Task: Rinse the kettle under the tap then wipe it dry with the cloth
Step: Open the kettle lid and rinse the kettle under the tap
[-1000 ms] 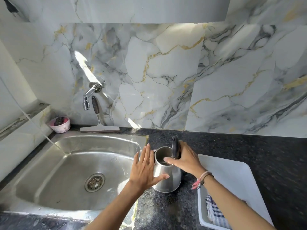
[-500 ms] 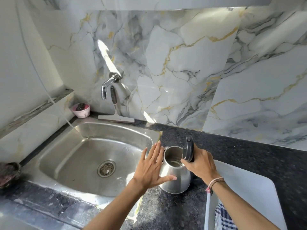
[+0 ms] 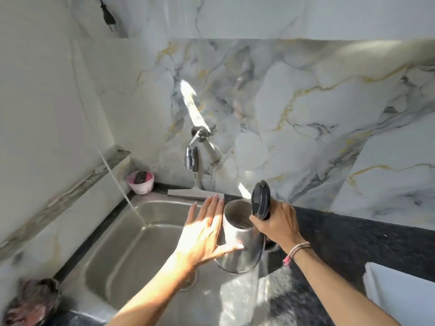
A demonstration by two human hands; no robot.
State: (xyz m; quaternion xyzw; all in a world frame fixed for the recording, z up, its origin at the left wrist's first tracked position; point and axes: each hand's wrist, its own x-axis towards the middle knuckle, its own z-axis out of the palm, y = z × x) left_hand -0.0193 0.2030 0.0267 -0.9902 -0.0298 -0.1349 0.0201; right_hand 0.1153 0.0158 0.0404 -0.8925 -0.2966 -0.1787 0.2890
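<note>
Kettle (image 3: 242, 245) with lid up, held over the sink's (image 3: 122, 243) right edge, right hand (image 3: 277, 225) gripping its handle, left hand (image 3: 204, 234) flat against its side, fingers spread, tap (image 3: 191, 151) behind.

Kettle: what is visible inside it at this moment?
The kettle has its lid flipped up, showing a bare grey inner wall and a ring ledge lower down. The bottom is out of sight, so any water cannot be judged. The right hand holds the handle.
</note>
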